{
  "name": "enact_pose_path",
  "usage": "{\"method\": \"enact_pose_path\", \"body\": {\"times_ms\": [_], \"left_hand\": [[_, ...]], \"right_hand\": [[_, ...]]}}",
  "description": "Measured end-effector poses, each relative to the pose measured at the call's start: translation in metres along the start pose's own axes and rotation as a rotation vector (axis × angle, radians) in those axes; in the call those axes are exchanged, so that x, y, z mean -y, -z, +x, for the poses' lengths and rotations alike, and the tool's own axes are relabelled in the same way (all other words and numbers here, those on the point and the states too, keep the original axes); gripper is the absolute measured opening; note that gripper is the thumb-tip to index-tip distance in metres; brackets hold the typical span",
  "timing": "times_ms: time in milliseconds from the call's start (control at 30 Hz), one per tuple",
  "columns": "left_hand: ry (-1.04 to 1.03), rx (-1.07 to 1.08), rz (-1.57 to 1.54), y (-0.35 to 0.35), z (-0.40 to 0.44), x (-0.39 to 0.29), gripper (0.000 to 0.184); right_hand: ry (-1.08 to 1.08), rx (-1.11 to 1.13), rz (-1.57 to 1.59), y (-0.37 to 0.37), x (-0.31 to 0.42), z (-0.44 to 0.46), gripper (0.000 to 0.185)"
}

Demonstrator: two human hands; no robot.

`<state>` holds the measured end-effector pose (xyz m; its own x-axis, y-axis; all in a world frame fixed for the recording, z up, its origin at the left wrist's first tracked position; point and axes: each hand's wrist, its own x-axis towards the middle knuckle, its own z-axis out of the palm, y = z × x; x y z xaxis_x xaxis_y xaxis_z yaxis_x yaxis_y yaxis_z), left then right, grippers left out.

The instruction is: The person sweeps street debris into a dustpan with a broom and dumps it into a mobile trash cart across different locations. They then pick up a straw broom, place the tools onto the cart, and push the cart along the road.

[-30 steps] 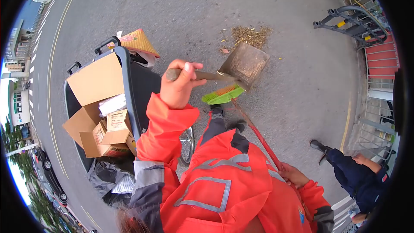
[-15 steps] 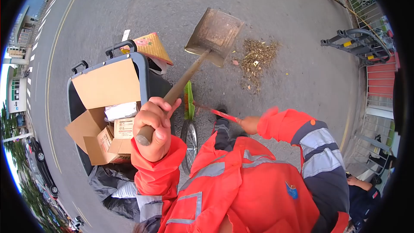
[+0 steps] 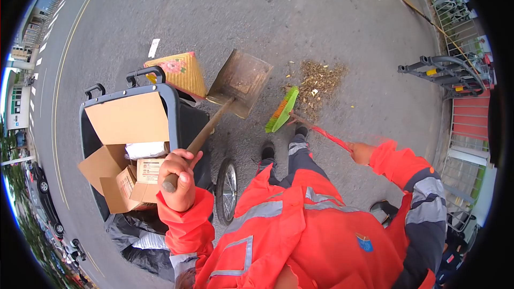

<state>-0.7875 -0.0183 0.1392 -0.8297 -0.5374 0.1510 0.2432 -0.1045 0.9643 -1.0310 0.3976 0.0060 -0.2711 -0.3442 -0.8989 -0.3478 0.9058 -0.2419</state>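
My left hand is wrapped round the wooden handle of a long-handled metal dustpan. The pan lies out ahead of me, its open side pointing away and to the right. In my right hand is the red-wrapped handle of a broom with a green head and orange bristles. The broom head is between the dustpan and a pile of dry leaves on the asphalt, just short of the pile. A few loose bits lie around the pile's left side.
A dark wheeled bin with cardboard boxes stands at left, a spoked wheel beside it. Behind it is a woven, flower-patterned thing. Black plastic bags are near my left arm. A black metal frame and fence are at right.
The broom head has swung right, away from the bin's wheel and towards the leaves. The dustpan has moved left and nearer to me. My right hand has gone right.
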Motion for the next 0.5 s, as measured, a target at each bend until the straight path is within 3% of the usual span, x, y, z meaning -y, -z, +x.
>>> {"method": "enact_pose_path", "body": {"times_ms": [133,233,467,500], "left_hand": [[0.079,-0.086,0.139,-0.032,-0.002,0.009,0.022],[0.129,-0.111,0.236,-0.052,-0.007,0.018,0.022],[0.271,-0.351,0.279,-0.109,-0.012,0.035,0.018],[0.302,-0.364,0.302,-0.109,-0.016,0.042,0.018]], "right_hand": [[0.124,-0.161,-0.17,0.035,-0.055,-0.022,0.056],[0.114,-0.151,-0.1,0.085,-0.057,-0.046,0.056],[0.384,-0.192,-0.065,0.145,-0.01,0.081,0.057],[0.314,-0.12,0.003,0.159,0.021,0.091,0.055]]}}
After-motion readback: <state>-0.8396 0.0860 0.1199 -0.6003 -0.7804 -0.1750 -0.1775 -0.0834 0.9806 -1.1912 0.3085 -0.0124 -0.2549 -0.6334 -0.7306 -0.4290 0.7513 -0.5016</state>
